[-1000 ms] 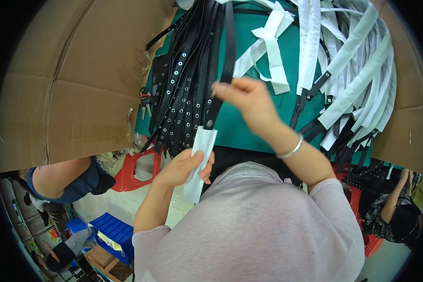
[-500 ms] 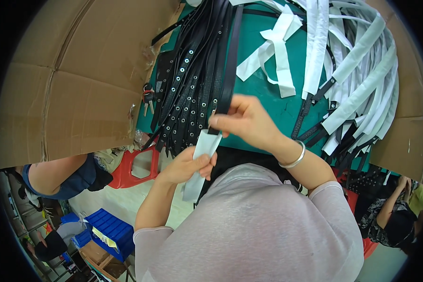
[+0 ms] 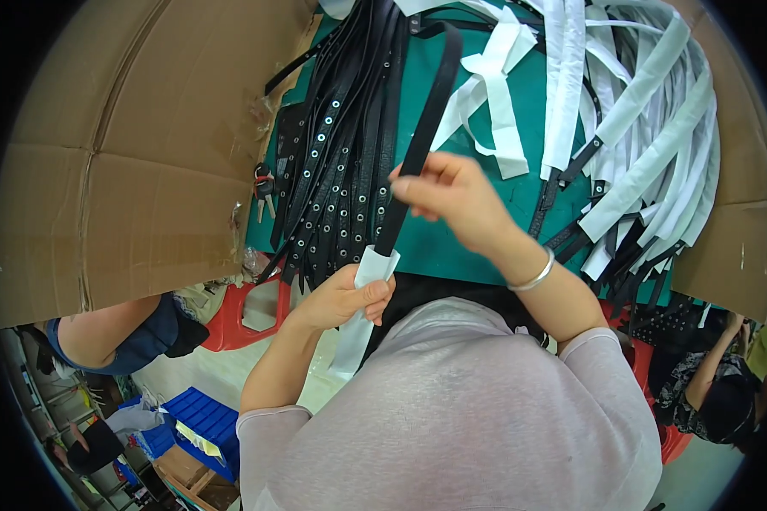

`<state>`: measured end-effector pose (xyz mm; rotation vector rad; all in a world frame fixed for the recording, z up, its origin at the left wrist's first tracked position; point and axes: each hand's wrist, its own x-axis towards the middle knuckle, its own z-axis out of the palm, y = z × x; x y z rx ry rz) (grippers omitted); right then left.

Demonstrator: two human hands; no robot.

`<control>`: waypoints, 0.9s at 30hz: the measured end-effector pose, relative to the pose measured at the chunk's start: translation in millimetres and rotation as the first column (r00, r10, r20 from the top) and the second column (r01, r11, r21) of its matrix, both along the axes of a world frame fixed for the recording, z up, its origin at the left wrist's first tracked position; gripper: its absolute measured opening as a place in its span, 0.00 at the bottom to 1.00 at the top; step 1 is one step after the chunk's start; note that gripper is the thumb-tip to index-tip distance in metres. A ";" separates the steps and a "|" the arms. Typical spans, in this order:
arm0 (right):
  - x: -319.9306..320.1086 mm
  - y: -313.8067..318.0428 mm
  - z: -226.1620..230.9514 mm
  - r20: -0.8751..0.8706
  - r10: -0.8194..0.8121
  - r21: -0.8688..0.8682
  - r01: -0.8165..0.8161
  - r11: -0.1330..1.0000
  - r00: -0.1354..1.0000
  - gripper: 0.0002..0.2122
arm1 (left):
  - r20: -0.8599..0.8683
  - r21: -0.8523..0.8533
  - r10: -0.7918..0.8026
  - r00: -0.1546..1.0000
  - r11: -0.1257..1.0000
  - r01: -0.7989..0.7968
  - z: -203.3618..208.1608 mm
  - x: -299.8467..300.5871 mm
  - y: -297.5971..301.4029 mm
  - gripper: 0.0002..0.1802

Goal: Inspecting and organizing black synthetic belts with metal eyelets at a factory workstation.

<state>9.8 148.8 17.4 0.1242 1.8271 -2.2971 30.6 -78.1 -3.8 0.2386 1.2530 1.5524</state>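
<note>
My left hand (image 3: pixel 349 298) is closed round a narrow white sleeve (image 3: pixel 373 266), thumb on top, near the table's front edge. One end of a black belt (image 3: pixel 418 149) sits inside the sleeve's upper mouth. From there the belt runs up and away, its far part curving over. Higher up, my right hand (image 3: pixel 452 198) pinches this belt by its edge between thumb and fingers. To its left lies a thick bundle of black belts (image 3: pixel 337 162) with metal eyelets. Crumpled white strips (image 3: pixel 498 94) lie beyond my right hand.
On the right, belts in white sleeves (image 3: pixel 656 162) form a large looped pile on the green table (image 3: pixel 435 247). Cardboard walls (image 3: pixel 162 162) stand at both sides. Keys (image 3: pixel 264 189) lie left of the bundle. Red stools (image 3: pixel 247 311), a blue crate (image 3: pixel 200 422) and other people are around.
My right hand has moved from the sleeve's mouth up along the belt. The belt's upper part now bows to the right. My left hand keeps its hold on the sleeve.
</note>
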 end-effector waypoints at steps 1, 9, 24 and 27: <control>-1.9 2.9 0.9 0.000 0.002 -0.002 -0.002 1.000 1.000 0.08 | 0.000 -0.002 0.002 1.000 1.000 -0.002 0.6 0.3 -0.6 0.20; 3.7 2.6 14.0 0.106 0.122 -0.164 -0.104 0.981 0.987 0.10 | 0.074 0.024 -0.017 0.997 1.000 0.015 10.6 -7.3 10.8 0.17; -9.0 22.0 46.1 -0.297 -0.219 0.106 0.260 0.960 0.930 0.09 | -0.101 0.059 0.017 0.995 0.998 -0.011 30.8 -28.5 35.2 0.24; -2.9 9.8 47.8 -0.292 -0.123 0.055 0.145 0.988 0.948 0.09 | -0.093 0.060 -0.010 0.996 0.998 0.016 37.2 -31.3 43.0 0.24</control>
